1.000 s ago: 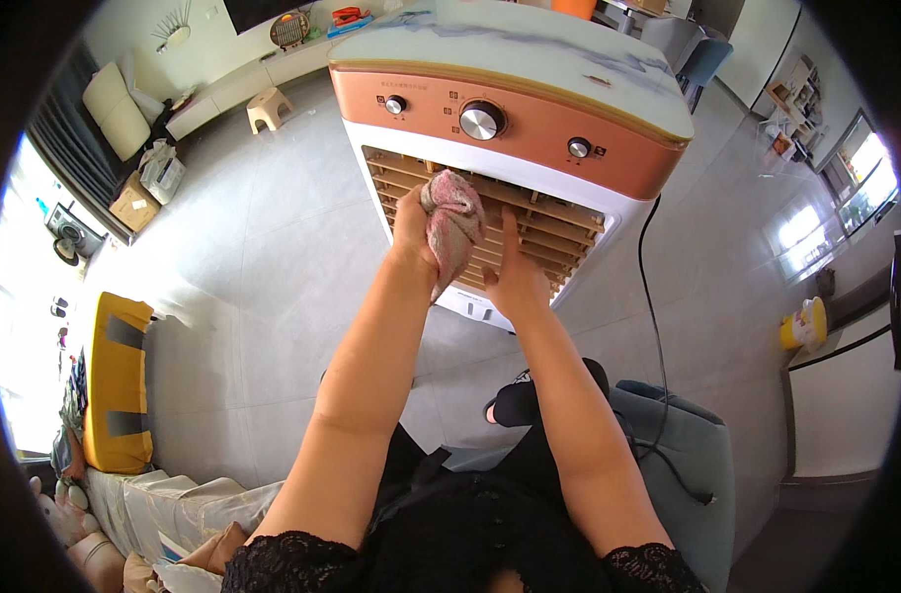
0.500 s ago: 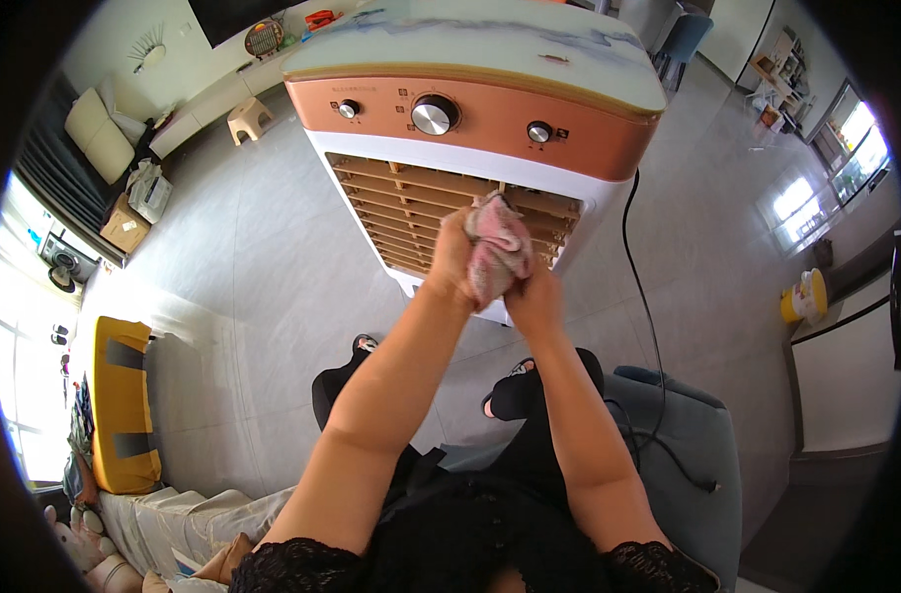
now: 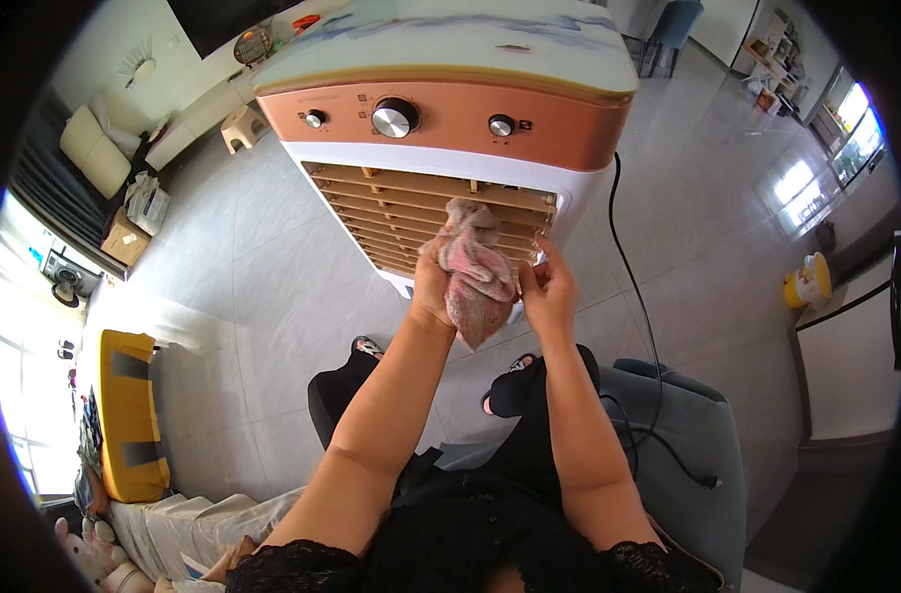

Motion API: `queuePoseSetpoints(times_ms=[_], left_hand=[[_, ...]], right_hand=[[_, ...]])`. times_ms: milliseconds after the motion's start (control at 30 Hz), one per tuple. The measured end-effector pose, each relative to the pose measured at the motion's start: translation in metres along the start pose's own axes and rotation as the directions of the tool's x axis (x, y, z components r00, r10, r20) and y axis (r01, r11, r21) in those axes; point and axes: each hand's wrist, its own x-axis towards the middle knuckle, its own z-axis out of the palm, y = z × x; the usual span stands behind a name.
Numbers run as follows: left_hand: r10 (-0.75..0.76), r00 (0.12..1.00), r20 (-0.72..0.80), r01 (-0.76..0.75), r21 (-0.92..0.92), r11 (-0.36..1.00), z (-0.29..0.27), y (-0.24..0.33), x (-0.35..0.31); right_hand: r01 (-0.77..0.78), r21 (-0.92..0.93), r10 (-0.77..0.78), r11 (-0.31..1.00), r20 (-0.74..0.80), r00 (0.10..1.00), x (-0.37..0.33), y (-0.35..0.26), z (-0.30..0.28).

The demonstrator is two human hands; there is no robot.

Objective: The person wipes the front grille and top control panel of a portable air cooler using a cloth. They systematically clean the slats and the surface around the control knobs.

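A damp-looking pink and grey cloth [image 3: 480, 272] lies bunched in my left hand [image 3: 433, 287], whose fingers are closed round its left side. One end of it reaches up in front of the slats, and the other hangs down to a point. My right hand [image 3: 551, 296] is just right of the cloth, thumb close to its edge and index finger raised apart from the thumb. Behind both hands stands an air cooler [image 3: 441, 138] with a copper-coloured panel, three knobs, and tan louvre slats [image 3: 381, 208] in a white frame.
A black power cord [image 3: 633, 257] runs down the cooler's right side onto a blue-grey seat [image 3: 683, 445] beside me. A yellow padded piece [image 3: 129, 415] stands at left, a yellow-and-white bucket [image 3: 808, 281] at right. Farther back are a beige stool [image 3: 241, 128] and a cardboard box [image 3: 126, 235].
My right hand has come off the cloth toward the right, its fingers opening. The cloth has spread out and hangs lower in my left hand. The view has shifted slightly, moving the cooler left.
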Motion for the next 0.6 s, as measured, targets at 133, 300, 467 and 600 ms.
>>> queuePoseSetpoints(times_ms=[133, 300, 467, 600], left_hand=[[-0.078, 0.983, 0.164, 0.078, 0.007, 0.997, 0.005, -0.003, -0.002], [-0.128, 0.979, 0.156, 0.123, 0.043, 0.992, 0.011, -0.006, 0.011], [-0.107, 0.988, 0.109, 0.111, -0.033, 0.993, 0.020, -0.044, 0.015], [-0.202, 0.979, 0.036, 0.194, 0.152, 0.969, 0.019, -0.022, 0.010]], right_hand=[[-0.080, 0.038, 0.080, 0.996, -0.007, 0.997, -0.006, 0.008, -0.011], [-0.125, 0.061, 0.123, 0.990, 0.034, 0.992, -0.011, 0.004, -0.013], [0.016, 0.046, -0.014, 0.999, -0.035, 0.999, -0.011, -0.005, -0.011], [-0.190, 0.450, 0.196, 0.872, 0.035, 0.980, -0.006, -0.007, -0.009]])
